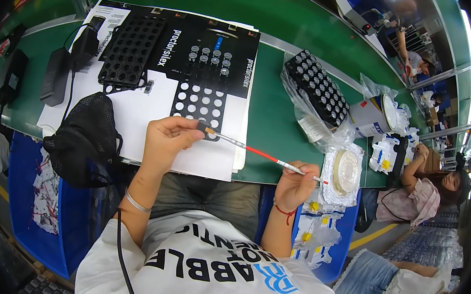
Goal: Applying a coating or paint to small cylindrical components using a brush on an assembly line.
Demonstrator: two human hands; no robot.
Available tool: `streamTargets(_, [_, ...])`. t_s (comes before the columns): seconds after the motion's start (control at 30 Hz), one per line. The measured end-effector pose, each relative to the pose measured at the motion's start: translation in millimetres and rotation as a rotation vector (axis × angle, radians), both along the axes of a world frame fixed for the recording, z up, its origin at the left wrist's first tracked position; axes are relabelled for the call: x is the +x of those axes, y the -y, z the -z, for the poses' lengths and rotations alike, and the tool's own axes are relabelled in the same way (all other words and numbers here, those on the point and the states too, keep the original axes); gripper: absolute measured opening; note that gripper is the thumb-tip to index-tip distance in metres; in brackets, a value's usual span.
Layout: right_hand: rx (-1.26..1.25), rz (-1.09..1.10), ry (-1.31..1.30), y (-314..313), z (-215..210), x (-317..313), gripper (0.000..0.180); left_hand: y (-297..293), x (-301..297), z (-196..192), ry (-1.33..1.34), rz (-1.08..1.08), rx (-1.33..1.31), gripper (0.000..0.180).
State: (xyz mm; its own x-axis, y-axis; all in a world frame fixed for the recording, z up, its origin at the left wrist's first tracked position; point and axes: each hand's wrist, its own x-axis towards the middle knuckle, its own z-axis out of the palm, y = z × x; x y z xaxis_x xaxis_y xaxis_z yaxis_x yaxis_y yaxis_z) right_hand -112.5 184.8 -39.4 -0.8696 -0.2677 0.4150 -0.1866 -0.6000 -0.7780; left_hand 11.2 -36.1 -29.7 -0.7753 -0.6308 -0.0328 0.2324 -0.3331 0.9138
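My right hand (pixel 296 185) is closed around the pale end of a thin red-and-white paintbrush (pixel 261 153). The brush slants to the left, and its orange-brown bristles meet a small dark piece (pixel 201 126) pinched between the thumb and fingers of my left hand (pixel 169 139). What kind of part it is cannot be made out. Just beyond the left hand lies a black tray with round holes (pixel 219 95) on white paper. Several small clear round pieces (pixel 215 60) stand in rows above it on black printed card (pixel 243 40).
Stacked perforated black trays (pixel 133 52) lie at the left, near a black mesh bag (pixel 85 132). To the right are a filled black tray (pixel 316 87) in plastic wrap, a tin can (pixel 373 114) and a foil-wrapped round dish (pixel 346 171). Blue bins (pixel 73 216) flank my legs. Co-workers sit at the right.
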Motion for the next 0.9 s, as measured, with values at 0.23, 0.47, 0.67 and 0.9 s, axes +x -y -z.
streamTargets(0.23, [0.014, 0.025, -0.038, -1.8, 6.5, -2.3, 0.023, 0.0, 0.3, 2.1, -0.014, 0.007, 0.001, 0.02])
streamTargets(0.47, [0.013, 0.04, -0.052, -1.8, 8.4, -2.8, 0.023, 1.9, 2.0, 4.2, -0.02, 0.017, -0.004, 0.018])
streamTargets(0.67, [0.018, 0.05, -0.062, -1.0, 7.4, -2.1, 0.023, 4.4, 1.5, 6.0, -0.05, 0.037, 0.026, 0.017])
streamTargets(0.9, [0.005, 0.075, -0.085, -0.1, 8.7, -1.3, 0.022, 7.1, 1.8, 0.7, -0.046, 0.064, 0.061, 0.02])
